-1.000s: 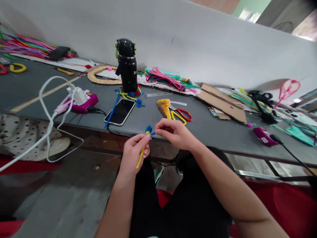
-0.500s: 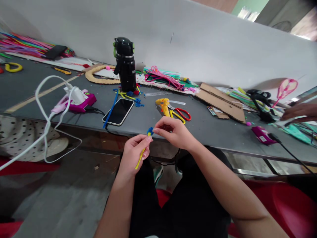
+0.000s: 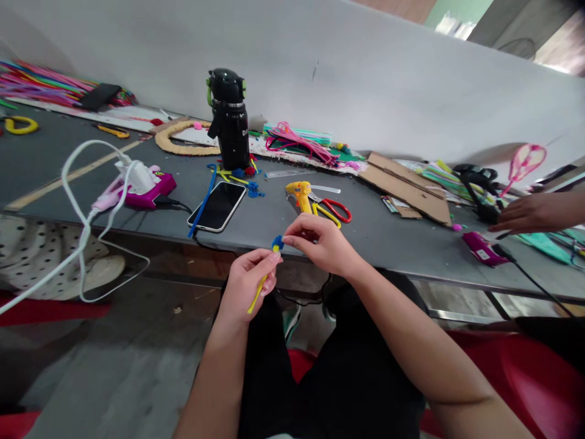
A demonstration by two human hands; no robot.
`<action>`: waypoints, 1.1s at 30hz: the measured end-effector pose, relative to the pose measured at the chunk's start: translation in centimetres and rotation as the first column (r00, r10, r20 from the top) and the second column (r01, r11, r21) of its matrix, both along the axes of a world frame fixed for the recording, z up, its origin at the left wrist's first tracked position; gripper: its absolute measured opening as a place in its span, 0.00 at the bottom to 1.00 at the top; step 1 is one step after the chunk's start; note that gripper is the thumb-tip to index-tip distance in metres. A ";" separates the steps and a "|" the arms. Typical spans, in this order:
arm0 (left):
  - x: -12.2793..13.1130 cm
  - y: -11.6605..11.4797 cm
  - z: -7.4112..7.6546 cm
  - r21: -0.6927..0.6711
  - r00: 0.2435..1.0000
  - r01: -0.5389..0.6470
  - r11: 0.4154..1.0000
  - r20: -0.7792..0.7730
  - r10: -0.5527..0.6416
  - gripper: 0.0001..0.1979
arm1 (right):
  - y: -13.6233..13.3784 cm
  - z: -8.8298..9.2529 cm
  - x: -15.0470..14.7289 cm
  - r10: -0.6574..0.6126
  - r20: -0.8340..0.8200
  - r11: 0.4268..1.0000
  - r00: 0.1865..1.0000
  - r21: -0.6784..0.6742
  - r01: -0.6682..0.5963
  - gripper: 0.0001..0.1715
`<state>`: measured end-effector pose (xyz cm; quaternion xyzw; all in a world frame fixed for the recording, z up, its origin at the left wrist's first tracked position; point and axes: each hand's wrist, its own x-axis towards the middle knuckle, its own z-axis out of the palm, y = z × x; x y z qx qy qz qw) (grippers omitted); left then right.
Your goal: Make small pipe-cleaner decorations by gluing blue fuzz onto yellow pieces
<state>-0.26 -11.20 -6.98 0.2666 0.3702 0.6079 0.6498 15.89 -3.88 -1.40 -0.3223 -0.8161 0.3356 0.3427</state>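
My left hand (image 3: pixel 253 277) is closed on a yellow pipe-cleaner stem (image 3: pixel 257 296), whose lower end sticks out below the fingers. At its top sits a small blue fuzzy piece (image 3: pixel 277 242). My right hand (image 3: pixel 320 242) pinches the right side of that blue piece between thumb and index finger. Beyond my hands, a yellow glue gun (image 3: pixel 300 194) lies beside scissors with red and yellow handles (image 3: pixel 337 211). A phone (image 3: pixel 222 206) with a blue pipe cleaner (image 3: pixel 203 201) across its edge lies to the left.
A black bottle (image 3: pixel 233 134) stands behind the phone. Purple power strips (image 3: pixel 148 190) lie left and right, with white cables looping at left. Cardboard (image 3: pixel 406 186) and pipe-cleaner bundles line the wall. Another person's hand (image 3: pixel 532 213) is at far right.
The other person's hand at the far right has moved left and lower, towards the purple power strip. My hands have barely moved and keep their hold.
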 end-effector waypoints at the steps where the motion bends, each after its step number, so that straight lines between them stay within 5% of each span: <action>1: 0.0 0.0 0.0 -0.003 1.000 0.006 1.000 0.005 -0.006 0.09 | 0.0 0.0 0.0 0.001 0.000 1.000 1.000 0.000 -0.001 0.12; 20: -0.6 0.0 0.1 -0.008 0.987 0.088 0.996 0.132 -0.086 0.07 | -0.2 0.5 0.2 0.010 0.008 0.999 1.000 -0.046 -0.009 0.10; 33: -0.8 -0.3 0.2 0.023 0.965 0.146 0.989 0.216 -0.147 0.08 | 0.0 -0.1 0.1 0.112 -0.091 0.927 0.990 -0.348 -0.137 0.24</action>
